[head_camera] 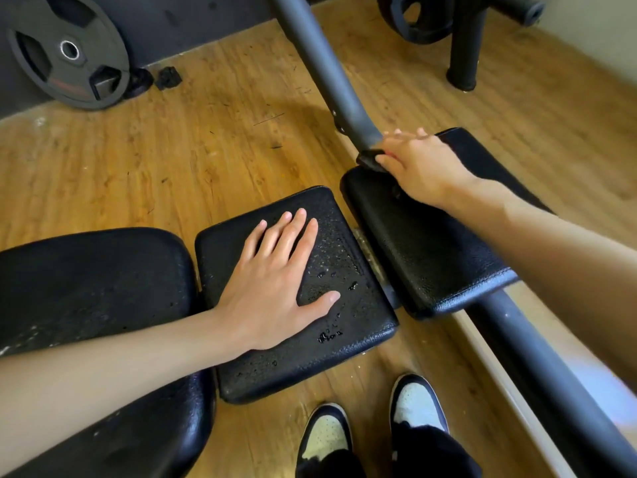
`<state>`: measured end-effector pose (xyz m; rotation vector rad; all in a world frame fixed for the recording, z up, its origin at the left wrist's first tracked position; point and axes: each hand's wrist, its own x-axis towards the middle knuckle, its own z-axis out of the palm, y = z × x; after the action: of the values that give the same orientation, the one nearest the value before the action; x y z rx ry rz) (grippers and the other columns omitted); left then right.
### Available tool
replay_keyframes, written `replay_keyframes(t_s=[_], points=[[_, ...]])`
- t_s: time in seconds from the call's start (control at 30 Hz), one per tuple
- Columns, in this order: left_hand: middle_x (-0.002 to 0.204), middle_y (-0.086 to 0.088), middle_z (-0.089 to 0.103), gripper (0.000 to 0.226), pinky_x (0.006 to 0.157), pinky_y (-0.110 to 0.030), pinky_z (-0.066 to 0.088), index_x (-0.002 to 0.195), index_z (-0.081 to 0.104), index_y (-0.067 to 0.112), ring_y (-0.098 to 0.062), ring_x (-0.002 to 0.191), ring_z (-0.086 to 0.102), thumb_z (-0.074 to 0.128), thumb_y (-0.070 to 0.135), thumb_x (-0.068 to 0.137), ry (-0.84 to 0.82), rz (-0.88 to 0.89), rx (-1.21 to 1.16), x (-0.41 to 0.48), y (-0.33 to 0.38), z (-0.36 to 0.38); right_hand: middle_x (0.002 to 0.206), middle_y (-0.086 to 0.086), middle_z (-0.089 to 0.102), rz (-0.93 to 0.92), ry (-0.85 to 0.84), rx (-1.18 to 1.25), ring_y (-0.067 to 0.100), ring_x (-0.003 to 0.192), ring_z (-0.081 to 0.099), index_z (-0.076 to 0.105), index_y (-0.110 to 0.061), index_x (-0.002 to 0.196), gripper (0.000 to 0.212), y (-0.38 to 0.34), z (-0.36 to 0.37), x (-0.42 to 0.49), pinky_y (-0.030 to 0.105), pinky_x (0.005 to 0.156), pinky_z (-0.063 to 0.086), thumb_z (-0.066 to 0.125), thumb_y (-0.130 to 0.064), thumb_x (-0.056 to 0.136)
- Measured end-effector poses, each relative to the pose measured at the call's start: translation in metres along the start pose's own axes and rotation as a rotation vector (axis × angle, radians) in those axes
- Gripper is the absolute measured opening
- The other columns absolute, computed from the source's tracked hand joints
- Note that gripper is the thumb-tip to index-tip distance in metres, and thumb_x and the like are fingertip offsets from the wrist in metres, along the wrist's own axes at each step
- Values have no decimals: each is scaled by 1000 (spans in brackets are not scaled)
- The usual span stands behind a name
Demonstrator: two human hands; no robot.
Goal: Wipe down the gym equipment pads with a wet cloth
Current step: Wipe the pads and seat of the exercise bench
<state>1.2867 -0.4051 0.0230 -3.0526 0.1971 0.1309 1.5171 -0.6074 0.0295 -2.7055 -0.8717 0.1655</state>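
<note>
Three black padded cushions lie side by side. My left hand (275, 277) rests flat with straight fingers on the middle pad (344, 343), which carries water drops. My right hand (418, 165) lies on the right pad (437, 257), its fingers curled over a small dark cloth (370, 158) pressed against the pad's far edge beside the grey frame tube (331, 70). Most of the cloth is hidden under the hand. The large left pad (89, 288) shows wet streaks.
The grey frame tube runs diagonally from top centre to bottom right. A black weight plate (65, 50) leans on the wall at top left; another plate and a black post (463, 39) stand at top right. My shoes (372, 422) stand on the wooden floor below.
</note>
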Motion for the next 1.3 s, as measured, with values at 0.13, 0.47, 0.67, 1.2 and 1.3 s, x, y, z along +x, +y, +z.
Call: replay_keyframes(t_s=[0.13, 0.47, 0.67, 1.2, 1.3], points=[[172, -9, 12, 98, 128, -51, 12, 165, 14, 11, -27, 159, 9, 18, 78, 93, 16, 0, -12, 1, 2, 0, 160, 3, 42, -161, 100, 110, 25, 153, 30, 52, -25, 150, 41, -40, 30, -84, 42, 125, 18, 46, -25, 109], [172, -8, 10, 98, 129, -49, 9, 165, 12, 13, -26, 159, 7, 15, 79, 92, 18, -8, -13, -1, 2, -3, 160, 12, 40, -180, 308, -112, 31, 153, 30, 62, -9, 138, 41, -54, 61, -194, 46, 127, 20, 63, -5, 97], [172, -8, 10, 99, 129, -50, 10, 165, 12, 13, -26, 159, 7, 14, 79, 92, 25, -7, -22, 0, 2, -3, 162, 14, 37, -224, 347, -45, 31, 155, 26, 65, -4, 131, 35, -47, 64, -213, 48, 127, 20, 62, 3, 98], [172, -8, 9, 98, 128, -50, 8, 165, 11, 12, -26, 159, 5, 15, 77, 92, 14, -18, -11, 0, 3, -2, 172, 9, -2, 874, 1097, 1072, 12, 158, 3, 11, -15, 164, 59, -48, 89, -171, 27, 127, 8, 26, -34, 110], [172, -9, 10, 97, 128, -50, 9, 165, 11, 12, -27, 159, 6, 15, 76, 93, 18, -16, 0, 0, 4, -1, 170, 3, -16, 671, 1021, 1018, -7, 150, -10, 11, -15, 164, 54, -87, 103, -191, 8, 119, 3, 27, -24, 113]])
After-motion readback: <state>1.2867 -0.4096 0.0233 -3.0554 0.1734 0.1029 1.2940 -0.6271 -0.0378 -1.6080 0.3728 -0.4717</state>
